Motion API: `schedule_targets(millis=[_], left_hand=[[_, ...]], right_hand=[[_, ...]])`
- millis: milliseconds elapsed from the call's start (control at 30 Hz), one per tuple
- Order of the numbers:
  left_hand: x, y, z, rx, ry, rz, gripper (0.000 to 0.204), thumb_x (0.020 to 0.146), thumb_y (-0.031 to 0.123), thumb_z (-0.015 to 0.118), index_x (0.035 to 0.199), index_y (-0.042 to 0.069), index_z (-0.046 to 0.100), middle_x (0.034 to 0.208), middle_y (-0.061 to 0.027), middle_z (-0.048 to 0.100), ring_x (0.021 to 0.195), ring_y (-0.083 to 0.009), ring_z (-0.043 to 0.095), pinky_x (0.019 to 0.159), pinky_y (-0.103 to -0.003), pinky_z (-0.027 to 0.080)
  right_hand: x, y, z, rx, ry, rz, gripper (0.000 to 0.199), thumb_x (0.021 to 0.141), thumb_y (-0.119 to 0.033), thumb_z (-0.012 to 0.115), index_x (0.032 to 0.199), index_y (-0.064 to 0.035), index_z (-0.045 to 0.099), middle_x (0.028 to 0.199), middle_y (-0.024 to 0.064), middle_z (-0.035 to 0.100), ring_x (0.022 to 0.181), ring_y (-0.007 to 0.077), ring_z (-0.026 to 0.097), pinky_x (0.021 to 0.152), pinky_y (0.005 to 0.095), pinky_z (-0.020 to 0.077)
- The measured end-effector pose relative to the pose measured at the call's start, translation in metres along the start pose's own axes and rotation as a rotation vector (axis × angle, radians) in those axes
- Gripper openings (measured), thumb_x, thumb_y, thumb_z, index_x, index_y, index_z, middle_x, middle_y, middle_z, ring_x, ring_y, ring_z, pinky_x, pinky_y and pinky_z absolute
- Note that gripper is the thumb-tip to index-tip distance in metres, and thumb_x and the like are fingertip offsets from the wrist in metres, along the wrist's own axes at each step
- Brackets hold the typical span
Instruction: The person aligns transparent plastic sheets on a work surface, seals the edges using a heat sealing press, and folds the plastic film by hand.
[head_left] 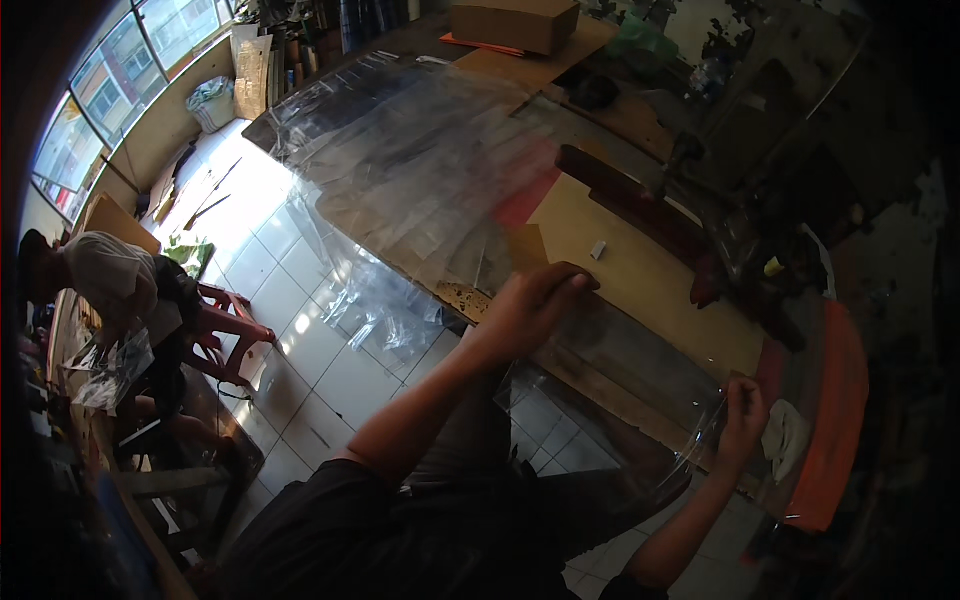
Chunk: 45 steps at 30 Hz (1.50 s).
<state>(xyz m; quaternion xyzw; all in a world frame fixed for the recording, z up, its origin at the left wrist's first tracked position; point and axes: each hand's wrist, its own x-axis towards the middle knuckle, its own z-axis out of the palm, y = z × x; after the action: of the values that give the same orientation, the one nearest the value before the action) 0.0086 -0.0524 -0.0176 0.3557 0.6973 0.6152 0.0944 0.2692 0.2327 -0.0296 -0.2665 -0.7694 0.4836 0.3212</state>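
Note:
A clear plastic sheet stretches between my hands at the near edge of the worktable, and its lower part hangs over the edge toward my lap. My left hand is closed, thumb and fingers pinched on the sheet's far left part. At the right, my right hand pinches the sheet's right edge. Just beyond lies a tan board with a small whitish block on it. A dark red bar of a machine runs along the board's far side.
Many clear plastic sheets cover the table's left side. A cardboard box stands at the back. An orange sheet and a pale cloth lie right. At far left a person handles plastic near a red stool.

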Motion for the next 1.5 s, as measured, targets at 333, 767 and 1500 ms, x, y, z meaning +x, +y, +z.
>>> schedule_targets(millis=[333, 767, 1500], left_hand=[[0.003, -0.004, 0.011, -0.036, -0.03, -0.054, 0.032, 0.109, 0.024, 0.052, 0.11, -0.002, 0.071, 0.096, -0.0121, 0.079, 0.096, -0.0254, 0.075, 0.088, -0.035, 0.054], [0.006, -0.001, 0.008, -0.064, -0.055, -0.109, 0.033, 0.109, 0.025, 0.051, 0.112, -0.001, 0.071, 0.096, -0.0089, 0.08, 0.095, -0.0213, 0.074, 0.088, -0.033, 0.053], [0.003, -0.005, 0.015, -0.166, -0.025, -0.157, 0.034, 0.11, 0.025, 0.05, 0.111, -0.004, 0.069, 0.091, -0.01, 0.08, 0.088, -0.0122, 0.072, 0.084, -0.028, 0.053]], right_hand=[[-0.002, -0.002, -0.003, 0.045, 0.033, -0.004, 0.02, 0.102, -0.019, 0.069, 0.098, 0.0005, 0.065, 0.087, 0.0016, 0.064, 0.085, 0.0097, 0.058, 0.082, 0.0257, 0.0457], [0.002, -0.003, 0.001, 0.028, 0.031, 0.002, 0.02, 0.103, -0.018, 0.069, 0.1, 0.0007, 0.065, 0.088, 0.0016, 0.064, 0.084, 0.0099, 0.058, 0.082, 0.0255, 0.0461], [0.001, -0.004, 0.0, -0.093, 0.004, -0.049, 0.017, 0.102, -0.016, 0.069, 0.102, 0.0011, 0.066, 0.088, 0.0006, 0.068, 0.084, 0.0078, 0.061, 0.08, 0.0237, 0.0487]])
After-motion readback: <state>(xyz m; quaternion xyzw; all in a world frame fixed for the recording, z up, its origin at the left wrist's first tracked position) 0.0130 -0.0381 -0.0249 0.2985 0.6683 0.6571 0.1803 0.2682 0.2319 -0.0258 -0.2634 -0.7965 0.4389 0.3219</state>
